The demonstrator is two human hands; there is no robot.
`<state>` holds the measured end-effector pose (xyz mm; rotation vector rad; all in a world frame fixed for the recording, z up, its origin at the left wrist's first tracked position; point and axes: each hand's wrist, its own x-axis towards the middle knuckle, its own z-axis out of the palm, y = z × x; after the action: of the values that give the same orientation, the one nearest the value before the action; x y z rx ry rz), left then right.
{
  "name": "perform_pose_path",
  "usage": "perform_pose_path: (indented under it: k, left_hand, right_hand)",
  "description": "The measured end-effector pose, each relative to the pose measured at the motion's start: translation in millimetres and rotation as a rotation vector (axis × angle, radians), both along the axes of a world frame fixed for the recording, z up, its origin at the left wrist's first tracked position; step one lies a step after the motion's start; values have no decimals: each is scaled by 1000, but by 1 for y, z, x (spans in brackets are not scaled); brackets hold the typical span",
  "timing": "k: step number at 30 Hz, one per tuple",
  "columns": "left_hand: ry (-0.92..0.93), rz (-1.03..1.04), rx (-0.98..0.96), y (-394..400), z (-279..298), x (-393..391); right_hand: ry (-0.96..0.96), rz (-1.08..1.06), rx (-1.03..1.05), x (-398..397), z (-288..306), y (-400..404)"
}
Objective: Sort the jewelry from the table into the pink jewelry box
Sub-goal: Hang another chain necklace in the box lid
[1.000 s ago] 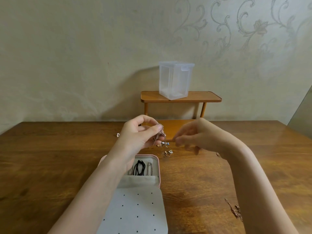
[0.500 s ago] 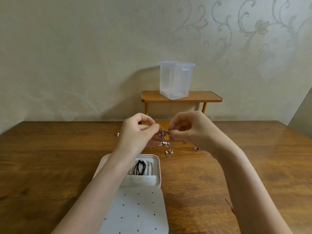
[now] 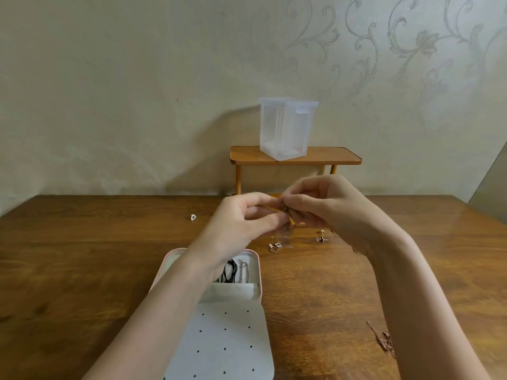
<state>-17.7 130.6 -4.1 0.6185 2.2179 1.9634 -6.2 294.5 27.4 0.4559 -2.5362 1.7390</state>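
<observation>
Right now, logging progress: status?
Left hand and right hand both pinch a small chain. Pink jewelry box open below. Loose pieces remain on the table.

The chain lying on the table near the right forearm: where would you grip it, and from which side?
Probably from straight above, pinching the chain at its far, thin end with fingertips. It lies flat and strung out on the table, so nothing offers a side hold; the near end looks bunched and runs under the forearm.
</observation>
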Motion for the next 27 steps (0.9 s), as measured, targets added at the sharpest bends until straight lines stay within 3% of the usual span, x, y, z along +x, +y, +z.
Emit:
perform_pose_path:
  k: [5, 13, 22, 27]
  left_hand:
    - [-26, 112, 88, -6, 5, -2]
    - [-71, 105, 302, -5, 6, -4]
    - [53, 180, 208, -3, 4, -4]
    - [-19, 122, 261, -4, 3, -6]
  right_hand:
    - [9, 2, 10, 2, 2, 5]
    - [11, 45, 65, 3, 2, 3]
    - [-38, 54, 90, 5, 4, 3]
    - [2, 52, 88, 3, 2, -2]
